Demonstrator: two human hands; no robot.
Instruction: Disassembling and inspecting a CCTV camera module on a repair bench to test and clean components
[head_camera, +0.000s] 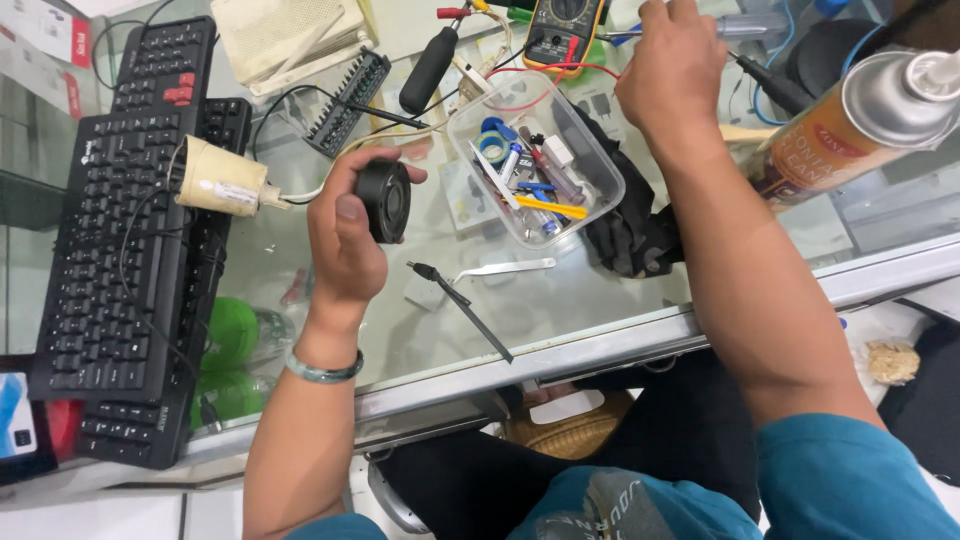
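Observation:
My left hand (345, 235) grips a small round black fan-like part (385, 200) over the glass counter (560, 300), held on edge between thumb and fingers. My right hand (672, 65) reaches to the far side of the counter and closes around a thin tool with a clear handle (745, 27), beside a yellow-and-black multimeter (562, 30). A clear plastic tub (535, 160) with small tools and tape rolls lies between the two hands. Black tweezers (465, 305) and a white plastic pry tool (505, 268) rest on the glass just in front of my left hand.
Two black keyboards (130, 230) lie stacked at the left, with a cream paper cup (220, 180) on its side and cables across them. A spray can (860, 120) stands at the right. A screwdriver bit rack (345, 100), a black-handled screwdriver (430, 68) and a black cloth (625, 230) lie around the tub.

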